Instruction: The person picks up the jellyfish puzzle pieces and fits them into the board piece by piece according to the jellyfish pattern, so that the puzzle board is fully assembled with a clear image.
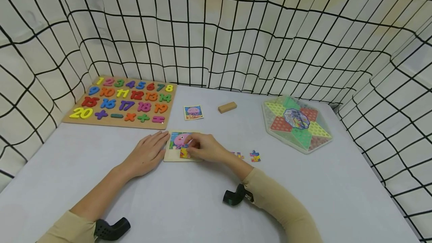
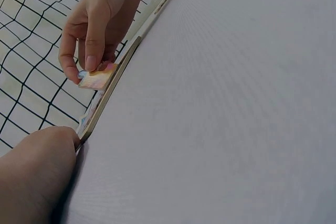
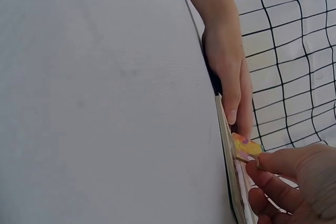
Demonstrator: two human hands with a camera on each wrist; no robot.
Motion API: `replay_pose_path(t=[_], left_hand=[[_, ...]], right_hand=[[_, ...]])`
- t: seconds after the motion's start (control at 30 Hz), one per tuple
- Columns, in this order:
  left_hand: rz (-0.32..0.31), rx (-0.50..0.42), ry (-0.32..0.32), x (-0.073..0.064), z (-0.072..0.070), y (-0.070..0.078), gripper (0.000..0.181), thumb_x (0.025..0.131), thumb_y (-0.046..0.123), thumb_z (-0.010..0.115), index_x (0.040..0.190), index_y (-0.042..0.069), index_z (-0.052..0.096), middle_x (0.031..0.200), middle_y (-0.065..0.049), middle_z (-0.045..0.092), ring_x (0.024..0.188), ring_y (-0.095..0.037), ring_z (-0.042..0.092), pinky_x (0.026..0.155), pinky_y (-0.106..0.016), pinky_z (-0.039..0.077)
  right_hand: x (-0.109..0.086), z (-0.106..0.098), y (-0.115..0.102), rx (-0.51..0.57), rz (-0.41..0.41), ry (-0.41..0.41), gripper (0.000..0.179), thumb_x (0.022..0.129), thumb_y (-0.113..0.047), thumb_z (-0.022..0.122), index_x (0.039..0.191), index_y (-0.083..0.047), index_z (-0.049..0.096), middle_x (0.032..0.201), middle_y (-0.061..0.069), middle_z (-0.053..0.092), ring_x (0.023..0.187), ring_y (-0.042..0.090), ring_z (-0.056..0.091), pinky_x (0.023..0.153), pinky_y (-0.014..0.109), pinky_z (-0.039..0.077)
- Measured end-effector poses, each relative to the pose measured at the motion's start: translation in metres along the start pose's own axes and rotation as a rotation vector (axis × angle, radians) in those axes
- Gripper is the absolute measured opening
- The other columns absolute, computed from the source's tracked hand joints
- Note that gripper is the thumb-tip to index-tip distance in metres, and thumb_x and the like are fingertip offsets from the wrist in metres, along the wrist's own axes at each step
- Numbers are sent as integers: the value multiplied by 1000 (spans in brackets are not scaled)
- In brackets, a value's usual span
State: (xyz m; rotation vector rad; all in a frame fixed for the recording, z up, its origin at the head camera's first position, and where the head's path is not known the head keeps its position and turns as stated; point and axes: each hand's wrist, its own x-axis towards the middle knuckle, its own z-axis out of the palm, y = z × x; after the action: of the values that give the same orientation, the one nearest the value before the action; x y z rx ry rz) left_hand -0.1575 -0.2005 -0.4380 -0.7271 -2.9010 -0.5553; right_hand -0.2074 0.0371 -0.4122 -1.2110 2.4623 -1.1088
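A small wooden puzzle board [image 1: 173, 156] lies on the table with part of a pink octopus picture [image 1: 179, 140] in its upper area. My left hand [image 1: 146, 155] rests flat at its left side, fingers extended and fingertips touching the board's edge. Over the board, my right hand [image 1: 206, 147] pinches a yellow jigsaw piece [image 1: 184, 153] between thumb and fingers. In the left wrist view that piece [image 2: 98, 78] is tilted just above the board. Loose jigsaw pieces [image 1: 255, 156] lie to the right, some partly hidden by the right forearm.
A wooden number board [image 1: 114, 123] lies at the back left. Behind the puzzle are a small octopus picture card [image 1: 194, 112] and a wooden block [image 1: 227, 107]. A hexagonal game box [image 1: 297, 123] sits at the right. Black netting [image 1: 209, 29] over white cloth encloses the table.
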Motion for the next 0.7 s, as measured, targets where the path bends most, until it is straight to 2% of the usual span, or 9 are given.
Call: replay_pose_path(t=[0.13, 0.37, 0.7], left_hand=[[-8, -10, -8, 0, 0, 0, 51, 96, 20, 43, 141, -1, 31, 146, -16, 29, 136, -33, 18, 107, -52, 13], [2, -25, 15, -1, 0, 0, 50, 96, 19, 43, 140, -2, 33, 145, -17, 31, 134, -34, 20, 106, -53, 15], [10, -7, 24, 0, 0, 0, 50, 95, 18, 44, 139, -2, 34, 144, -16, 32, 134, -33, 21, 106, -53, 15]], right_hand=[[7, 4, -3, -4, 1, 2, 16, 87, -11, 62, 102, -8, 58, 81, -3, 62, 68, 4, 52, 59, 15, 44], [18, 14, -6, 32, -15, -16, 15, 88, -9, 61, 102, -7, 58, 80, -2, 61, 67, 3, 52, 61, 14, 45], [26, 21, -8, -10, -28, -18, 15, 88, -10, 61, 103, -7, 57, 79, -3, 60, 66, 2, 50, 60, 13, 44]])
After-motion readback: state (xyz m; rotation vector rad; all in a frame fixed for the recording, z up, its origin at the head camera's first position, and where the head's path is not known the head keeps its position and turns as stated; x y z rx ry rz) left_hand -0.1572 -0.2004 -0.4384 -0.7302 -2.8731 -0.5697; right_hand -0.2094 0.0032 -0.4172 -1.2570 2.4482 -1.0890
